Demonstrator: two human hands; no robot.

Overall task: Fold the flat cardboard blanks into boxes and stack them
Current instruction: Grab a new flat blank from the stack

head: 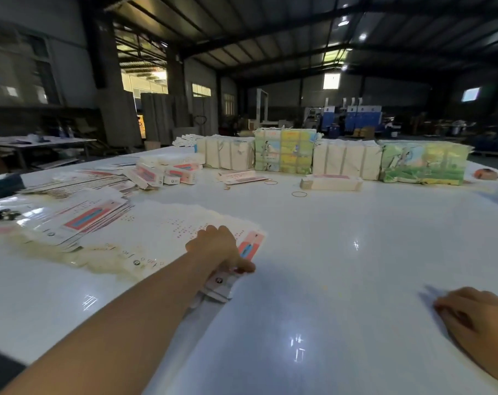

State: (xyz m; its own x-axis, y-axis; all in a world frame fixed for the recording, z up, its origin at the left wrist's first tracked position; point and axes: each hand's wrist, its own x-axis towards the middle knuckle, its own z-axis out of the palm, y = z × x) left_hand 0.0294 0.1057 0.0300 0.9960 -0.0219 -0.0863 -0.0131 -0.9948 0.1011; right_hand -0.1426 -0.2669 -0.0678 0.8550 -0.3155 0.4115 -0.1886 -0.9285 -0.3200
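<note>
A fanned spread of flat white cardboard blanks (156, 238) with pink and blue print lies across the left half of the white table (327, 252). My left hand (219, 249) reaches out over the right end of the spread and grips the top blank (249, 248), thumb at its near edge. My right hand (478, 315) rests on the table at the lower right with loosely curled fingers and holds nothing. Folded boxes (168, 169) lie in a loose pile at the back left. One long folded box (330, 182) lies near the back centre.
Wrapped bundles of stock (284, 151) stand in a row along the far edge, some white, some in colourful paper (424, 162). Rubber bands (299, 194) lie on the table. More blanks (71, 183) are piled at far left. The workshop behind is dim.
</note>
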